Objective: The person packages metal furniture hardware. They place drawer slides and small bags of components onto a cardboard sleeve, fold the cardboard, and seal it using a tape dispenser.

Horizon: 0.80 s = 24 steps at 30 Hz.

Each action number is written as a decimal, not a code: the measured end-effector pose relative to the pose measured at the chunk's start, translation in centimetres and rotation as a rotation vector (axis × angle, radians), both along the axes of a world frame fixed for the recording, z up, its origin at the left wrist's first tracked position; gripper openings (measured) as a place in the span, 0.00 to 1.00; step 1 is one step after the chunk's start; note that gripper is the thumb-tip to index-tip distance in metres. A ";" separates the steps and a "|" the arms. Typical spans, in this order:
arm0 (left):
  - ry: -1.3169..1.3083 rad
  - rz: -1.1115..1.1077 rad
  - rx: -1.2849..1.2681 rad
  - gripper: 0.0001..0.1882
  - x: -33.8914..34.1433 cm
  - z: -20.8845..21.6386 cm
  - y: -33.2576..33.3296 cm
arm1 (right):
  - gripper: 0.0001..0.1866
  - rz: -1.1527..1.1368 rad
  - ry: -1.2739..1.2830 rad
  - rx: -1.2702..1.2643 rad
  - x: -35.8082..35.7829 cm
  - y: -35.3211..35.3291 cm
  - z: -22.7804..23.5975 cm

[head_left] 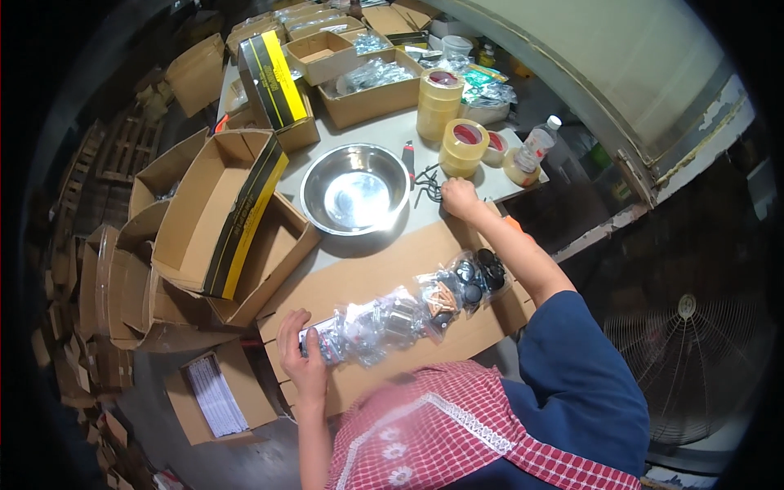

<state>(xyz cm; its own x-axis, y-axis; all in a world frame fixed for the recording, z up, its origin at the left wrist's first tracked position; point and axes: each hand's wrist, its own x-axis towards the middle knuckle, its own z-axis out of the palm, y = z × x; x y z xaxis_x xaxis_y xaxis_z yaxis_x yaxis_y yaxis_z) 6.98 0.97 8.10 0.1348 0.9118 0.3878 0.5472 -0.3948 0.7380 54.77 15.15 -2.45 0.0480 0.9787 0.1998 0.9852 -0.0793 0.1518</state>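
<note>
Across a flat cardboard sheet (343, 273) lies a row of clear plastic bags (384, 320) with small parts in them. Dark round pieces (478, 278) show through the bags at its right end; orange-brown pieces (442, 300) show beside them. My left hand (304, 355) grips the packet (325, 339) at the row's left end, thumb on top. Reaching forward, my right hand (460, 198) has its fingers closed at a small pile of black bent rods (428, 183), which look like hex keys. Its fingertips hide whatever they pinch.
A shiny metal bowl (355, 189) stands on the white table, with a red-and-black cutter (408, 158) beside it. Tape rolls (464, 149) and a plastic bottle (539, 140) are at the right. Open cardboard boxes (214, 204) crowd the left; a fan (686, 359) stands right.
</note>
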 end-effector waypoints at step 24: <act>-0.758 -0.397 -0.819 0.31 7.9 2.8 -1.7 | 0.13 0.148 2.269 -1.018 -11.8 -18.0 17.6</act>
